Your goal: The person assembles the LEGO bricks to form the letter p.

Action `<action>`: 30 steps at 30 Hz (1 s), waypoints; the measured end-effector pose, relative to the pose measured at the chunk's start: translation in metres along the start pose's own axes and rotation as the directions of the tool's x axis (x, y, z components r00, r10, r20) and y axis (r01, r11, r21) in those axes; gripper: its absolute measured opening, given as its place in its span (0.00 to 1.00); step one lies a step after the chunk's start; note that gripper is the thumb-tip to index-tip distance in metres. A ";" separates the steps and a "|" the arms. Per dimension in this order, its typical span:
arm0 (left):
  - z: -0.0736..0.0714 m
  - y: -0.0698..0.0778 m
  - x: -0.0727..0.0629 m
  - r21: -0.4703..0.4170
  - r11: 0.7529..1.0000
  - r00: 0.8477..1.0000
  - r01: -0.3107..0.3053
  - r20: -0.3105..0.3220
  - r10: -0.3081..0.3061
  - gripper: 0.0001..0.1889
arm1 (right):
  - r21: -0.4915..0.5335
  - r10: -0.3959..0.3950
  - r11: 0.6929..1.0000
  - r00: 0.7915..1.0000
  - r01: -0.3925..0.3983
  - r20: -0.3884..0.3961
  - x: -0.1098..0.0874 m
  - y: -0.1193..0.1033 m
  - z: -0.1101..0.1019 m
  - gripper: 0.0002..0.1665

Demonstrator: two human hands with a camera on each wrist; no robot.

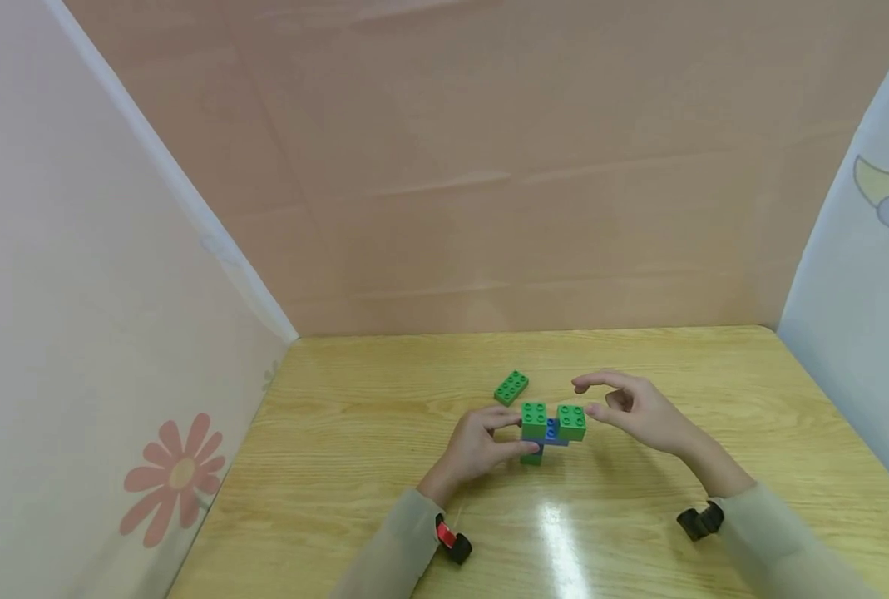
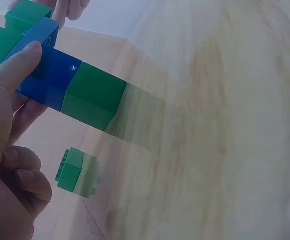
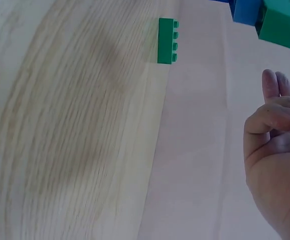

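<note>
My left hand (image 1: 477, 445) grips a small structure of green and blue toy building bricks from its left side, thumb and fingers around the blue brick (image 2: 55, 75) in its upright part. Below that sits a green brick (image 2: 95, 95). Two green studded bricks top the structure, the left one (image 1: 533, 419) and the right one (image 1: 571, 422), with a blue piece (image 1: 552, 430) between and beneath them. At the right end, my right hand (image 1: 649, 416) hovers beside the green brick with nothing held, thumb and index finger apart. Whether the thumb touches that brick I cannot tell.
Behind the structure, a loose green brick (image 1: 511, 388) with two rows of studs lies on the wooden table (image 1: 369, 466). A pinkish-brown backdrop (image 1: 489, 208) rises at the table's back edge. Pale side panels stand left and right.
</note>
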State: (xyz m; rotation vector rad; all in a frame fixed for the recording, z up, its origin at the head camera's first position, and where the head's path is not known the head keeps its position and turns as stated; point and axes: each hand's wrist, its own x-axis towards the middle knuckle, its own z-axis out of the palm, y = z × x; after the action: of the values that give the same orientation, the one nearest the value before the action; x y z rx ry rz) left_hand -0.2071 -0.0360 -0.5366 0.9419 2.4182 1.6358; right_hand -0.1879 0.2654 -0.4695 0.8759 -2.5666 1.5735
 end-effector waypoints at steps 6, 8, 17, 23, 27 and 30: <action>0.001 -0.001 0.000 0.025 1.000 1.000 -0.011 0.003 0.011 0.22 | 0.017 0.045 0.999 0.999 -0.044 -0.012 0.007 0.009 -0.005 0.20; 0.001 -0.001 0.001 0.033 0.999 1.000 -0.003 0.006 0.003 0.22 | 0.020 0.069 0.997 0.997 -0.068 -0.021 0.009 0.013 -0.006 0.20; 0.001 0.000 0.000 0.055 0.998 1.000 0.005 0.001 -0.005 0.22 | 0.074 0.171 0.983 0.985 -0.170 -0.011 0.026 0.035 -0.004 0.22; 0.001 0.001 -0.001 0.061 0.998 1.000 -0.001 0.006 0.001 0.22 | 0.076 0.168 0.983 0.986 -0.169 0.020 0.039 0.051 0.007 0.25; 0.001 0.000 0.000 0.064 0.998 1.000 -0.004 0.006 0.003 0.22 | 0.068 0.184 0.980 0.982 -0.187 0.050 0.049 0.061 0.015 0.30; 0.001 0.000 0.001 0.061 0.998 1.000 -0.004 0.009 0.003 0.22 | 0.061 0.206 0.976 0.975 -0.211 0.085 0.058 0.067 0.018 0.34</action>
State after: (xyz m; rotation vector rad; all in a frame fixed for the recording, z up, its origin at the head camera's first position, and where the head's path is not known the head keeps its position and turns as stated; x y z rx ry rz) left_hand -0.2073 -0.0344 -0.5369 0.9605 2.4755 1.5633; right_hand -0.2627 0.2471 -0.5174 0.7049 -2.7535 1.7234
